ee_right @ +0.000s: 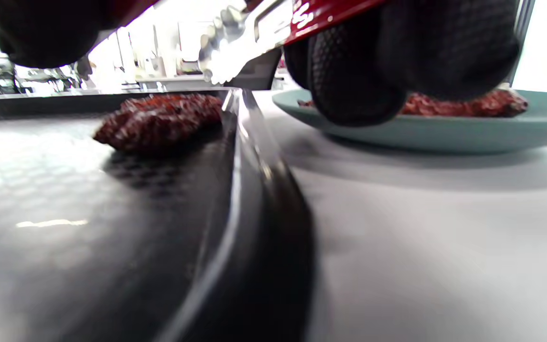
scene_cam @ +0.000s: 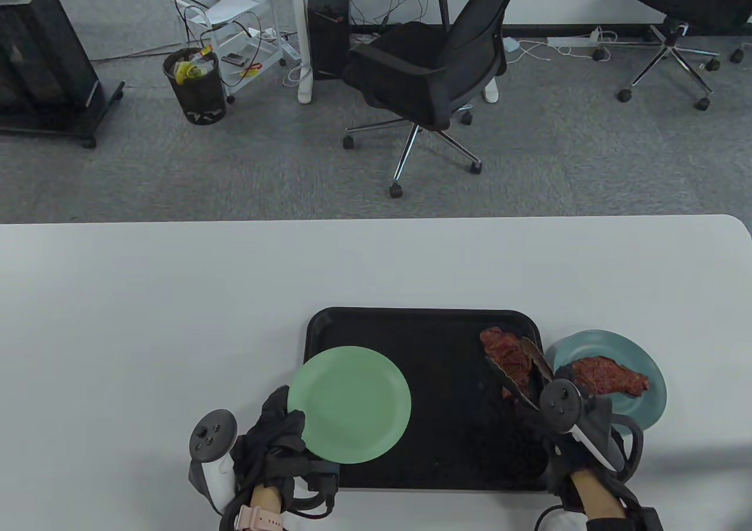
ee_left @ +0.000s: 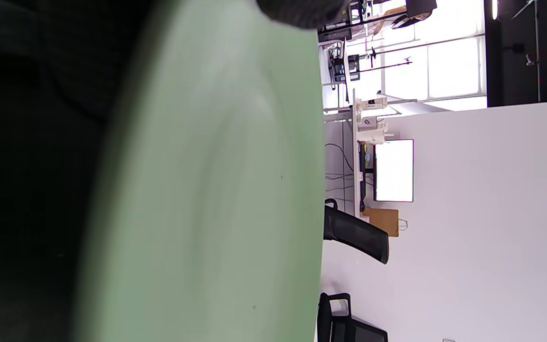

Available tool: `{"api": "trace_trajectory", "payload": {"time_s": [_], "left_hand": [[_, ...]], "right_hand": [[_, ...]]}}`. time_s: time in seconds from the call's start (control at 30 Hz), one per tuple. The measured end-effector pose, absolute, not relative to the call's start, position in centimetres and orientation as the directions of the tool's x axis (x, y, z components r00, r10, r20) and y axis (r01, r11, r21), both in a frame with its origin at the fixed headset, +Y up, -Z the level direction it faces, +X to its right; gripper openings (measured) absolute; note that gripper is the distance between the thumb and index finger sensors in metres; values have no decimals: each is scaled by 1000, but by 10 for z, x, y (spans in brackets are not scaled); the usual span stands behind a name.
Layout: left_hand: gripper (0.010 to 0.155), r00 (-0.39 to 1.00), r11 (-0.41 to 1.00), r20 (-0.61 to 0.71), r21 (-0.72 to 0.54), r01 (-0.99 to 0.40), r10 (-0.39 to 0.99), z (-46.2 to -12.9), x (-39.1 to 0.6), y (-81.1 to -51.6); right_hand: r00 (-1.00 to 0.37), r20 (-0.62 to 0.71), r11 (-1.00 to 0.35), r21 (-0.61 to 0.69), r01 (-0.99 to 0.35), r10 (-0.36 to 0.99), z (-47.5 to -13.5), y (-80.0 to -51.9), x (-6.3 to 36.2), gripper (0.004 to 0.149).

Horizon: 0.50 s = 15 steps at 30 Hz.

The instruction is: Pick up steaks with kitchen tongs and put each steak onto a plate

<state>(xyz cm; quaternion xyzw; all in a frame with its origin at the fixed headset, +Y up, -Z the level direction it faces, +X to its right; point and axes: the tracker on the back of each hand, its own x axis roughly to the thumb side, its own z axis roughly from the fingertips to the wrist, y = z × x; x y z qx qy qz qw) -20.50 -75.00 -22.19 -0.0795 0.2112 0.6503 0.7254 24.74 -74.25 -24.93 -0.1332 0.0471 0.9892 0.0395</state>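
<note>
My left hand (scene_cam: 281,431) grips the near-left rim of a green plate (scene_cam: 350,404), held over the black tray's (scene_cam: 411,325) left part; the plate (ee_left: 216,190) fills the left wrist view. My right hand (scene_cam: 573,431) holds metal tongs (scene_cam: 517,369) with red handles (ee_right: 321,14), their arms spread on either side of a red steak (scene_cam: 505,356) lying at the tray's right end. That steak (ee_right: 159,121) rests on the tray floor (ee_right: 88,199). A second steak (scene_cam: 611,376) lies on a teal plate (scene_cam: 649,405) right of the tray, also in the right wrist view (ee_right: 444,130).
The white table (scene_cam: 176,319) stretches wide to the left and beyond the tray. An office chair (scene_cam: 429,73) stands on the carpet past the table's far edge. The teal plate sits close against the tray's right rim (ee_right: 254,199).
</note>
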Motion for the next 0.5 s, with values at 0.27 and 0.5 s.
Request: {"api": "trace_trajectory", "payload": {"time_s": [0.27, 0.5], "left_hand": [[63, 58, 130, -413, 146, -981, 909, -224, -205, -752], [63, 70, 134, -411, 128, -983, 909, -225, -202, -753]], "right_hand": [[-964, -265, -983, 185, -20, -30, -260, -746, 233, 98], [-948, -219, -959, 217, 183, -230, -255, -752, 218, 94]]}}
